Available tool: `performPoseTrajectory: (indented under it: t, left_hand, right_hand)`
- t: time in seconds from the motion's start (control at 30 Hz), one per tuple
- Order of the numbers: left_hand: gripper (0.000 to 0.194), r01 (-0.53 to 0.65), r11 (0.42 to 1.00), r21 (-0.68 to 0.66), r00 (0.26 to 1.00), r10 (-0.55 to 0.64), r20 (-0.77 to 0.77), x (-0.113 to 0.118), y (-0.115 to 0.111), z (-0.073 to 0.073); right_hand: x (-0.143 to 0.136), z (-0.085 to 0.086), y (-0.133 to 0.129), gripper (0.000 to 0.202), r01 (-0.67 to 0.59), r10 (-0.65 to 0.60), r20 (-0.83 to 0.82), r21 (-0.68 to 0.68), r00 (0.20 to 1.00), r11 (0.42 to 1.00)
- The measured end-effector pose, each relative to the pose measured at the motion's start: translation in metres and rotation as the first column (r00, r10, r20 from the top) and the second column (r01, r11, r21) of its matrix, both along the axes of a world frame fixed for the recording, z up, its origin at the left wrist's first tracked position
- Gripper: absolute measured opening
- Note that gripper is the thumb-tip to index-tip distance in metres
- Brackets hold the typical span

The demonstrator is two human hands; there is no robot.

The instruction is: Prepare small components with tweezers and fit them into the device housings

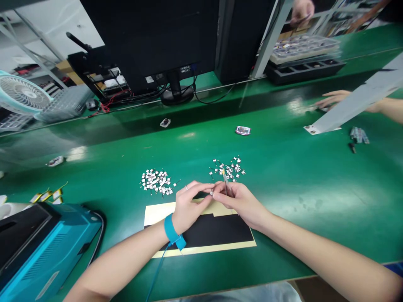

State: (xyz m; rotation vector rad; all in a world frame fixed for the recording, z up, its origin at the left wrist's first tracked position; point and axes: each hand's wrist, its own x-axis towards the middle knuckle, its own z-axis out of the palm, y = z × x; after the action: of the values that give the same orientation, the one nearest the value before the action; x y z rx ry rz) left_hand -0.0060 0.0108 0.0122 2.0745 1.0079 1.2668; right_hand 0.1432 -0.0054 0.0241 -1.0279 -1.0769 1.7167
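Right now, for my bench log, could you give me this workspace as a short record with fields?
left hand: the left hand pinches a small whitish part; a blue wrist strap is on
right hand: the right hand holds a slim tool, fingertips at the same part
under hands: black sheet with pale yellow borders
beyond hands: left pile and right pile of small white pieces
left side: blue-and-black machine
right side: a co-worker's hand

Tiny white part (211,192), tilted tool (226,182), black-and-yellow sheet (220,233) beneath
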Motion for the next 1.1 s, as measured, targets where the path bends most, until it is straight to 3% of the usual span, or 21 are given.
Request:
performPoseTrajectory:
  t: [0.43,0.6,0.73,0.83,0.97,1.03,1.1]
  left_hand:
    - [0.020,0.008,0.999,0.041,1.000,-0.008,-0.017,-0.002,-0.003,-0.001]
    - [0.020,0.044,0.998,0.034,0.999,-0.043,-0.010,-0.001,-0.004,-0.001]
    - [0.017,0.019,0.999,-0.030,1.000,-0.019,-0.021,-0.001,-0.002,0.003]
    - [0.016,0.038,0.998,-0.042,0.997,-0.041,-0.059,-0.001,-0.002,0.003]
    - [0.023,0.094,0.994,-0.062,0.985,-0.101,-0.137,0.001,-0.002,0.000]
    - [0.028,0.135,0.988,-0.078,0.971,-0.147,-0.187,-0.001,0.005,0.002]
    - [0.029,0.159,0.981,-0.109,0.926,-0.186,-0.329,-0.008,0.018,0.011]
  right_hand:
    - [-0.004,-0.005,-0.002,0.018,0.070,-0.072,0.041,0.052,0.997,0.996]
    - [0.004,-0.003,0.003,0.032,0.063,-0.063,-0.002,0.006,0.998,0.998]
    - [0.013,0.001,0.007,0.032,0.024,-0.023,0.073,-0.007,0.997,1.000]
    - [0.012,-0.001,0.005,0.028,0.019,-0.036,0.199,0.090,0.979,0.996]
    - [0.010,-0.005,0.002,0.021,-0.019,-0.107,0.500,0.241,0.860,0.970]
    - [0.014,-0.007,0.003,0.019,-0.050,-0.168,0.618,0.320,0.768,0.946]
    - [0.023,-0.008,0.009,0.017,-0.095,-0.296,0.715,0.451,0.633,0.887]
